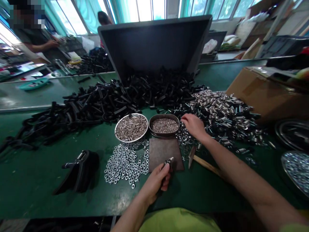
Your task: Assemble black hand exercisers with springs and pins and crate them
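My left hand (158, 180) is closed round a small black part with a metal tip (169, 162), held over the near edge of a dark square mat (164, 149). My right hand (194, 125) reaches forward with fingers curled down into loose metal rings (185, 140) beside an oval tin of small metal pieces (164, 125); what its fingertips hold is hidden. A round plate of short metal pins (131, 127) stands left of the tin. Silver washers (125, 162) lie spread left of the mat.
A big heap of black plastic parts (108, 100) spills from a tipped dark bin (154, 42). Metal sleeves (222, 111) pile at right near a cardboard box (265, 91). A wooden-handled tool (205, 164) lies by my right forearm. Another person (36, 38) works at far left.
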`<state>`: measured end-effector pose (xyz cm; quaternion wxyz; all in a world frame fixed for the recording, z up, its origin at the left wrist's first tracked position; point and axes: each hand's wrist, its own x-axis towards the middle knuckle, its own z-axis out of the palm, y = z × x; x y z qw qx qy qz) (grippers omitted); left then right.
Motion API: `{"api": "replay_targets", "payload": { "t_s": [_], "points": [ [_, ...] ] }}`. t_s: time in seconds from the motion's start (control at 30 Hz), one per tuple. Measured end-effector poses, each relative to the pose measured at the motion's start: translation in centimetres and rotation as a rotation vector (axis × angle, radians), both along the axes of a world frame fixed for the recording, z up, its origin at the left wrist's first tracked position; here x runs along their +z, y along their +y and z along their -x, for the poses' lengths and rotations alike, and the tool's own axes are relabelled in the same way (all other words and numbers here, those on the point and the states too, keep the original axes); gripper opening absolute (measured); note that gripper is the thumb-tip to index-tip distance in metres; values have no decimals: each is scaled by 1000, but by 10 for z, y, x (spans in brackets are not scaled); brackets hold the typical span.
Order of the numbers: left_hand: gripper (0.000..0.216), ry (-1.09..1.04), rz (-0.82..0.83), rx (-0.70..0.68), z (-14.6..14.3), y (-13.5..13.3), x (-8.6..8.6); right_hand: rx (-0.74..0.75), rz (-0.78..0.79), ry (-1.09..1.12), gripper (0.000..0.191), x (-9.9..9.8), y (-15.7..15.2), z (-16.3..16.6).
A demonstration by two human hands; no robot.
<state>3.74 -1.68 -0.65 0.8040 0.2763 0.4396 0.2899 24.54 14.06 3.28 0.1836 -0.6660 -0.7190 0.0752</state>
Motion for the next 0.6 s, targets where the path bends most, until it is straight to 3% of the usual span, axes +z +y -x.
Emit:
{"api": "replay_targets", "payload": {
  "t_s": [0.13, 0.2, 0.27, 0.37, 0.43, 0.6],
  "points": [
    [64, -42, 83, 153, -2, 2, -4, -191, -63, -144, 27, 2, 50, -36],
    [68, -92, 168, 234, -1, 7, -6, -215, -49, -181, 24, 1, 56, -45],
    [59, -150, 248, 319, 1, 15, -6, -207, -68, -213, 24, -1, 51, -48],
    [36, -297, 313, 453, 6, 27, -4, -94, -192, -179, 25, 0, 23, -41],
    [32, -401, 317, 511, 8, 33, -2, 50, -238, -27, 21, 2, -7, -28],
    [37, -459, 281, 560, 4, 37, 0, 405, -140, 425, 18, 9, -92, 21]
  ]
}}
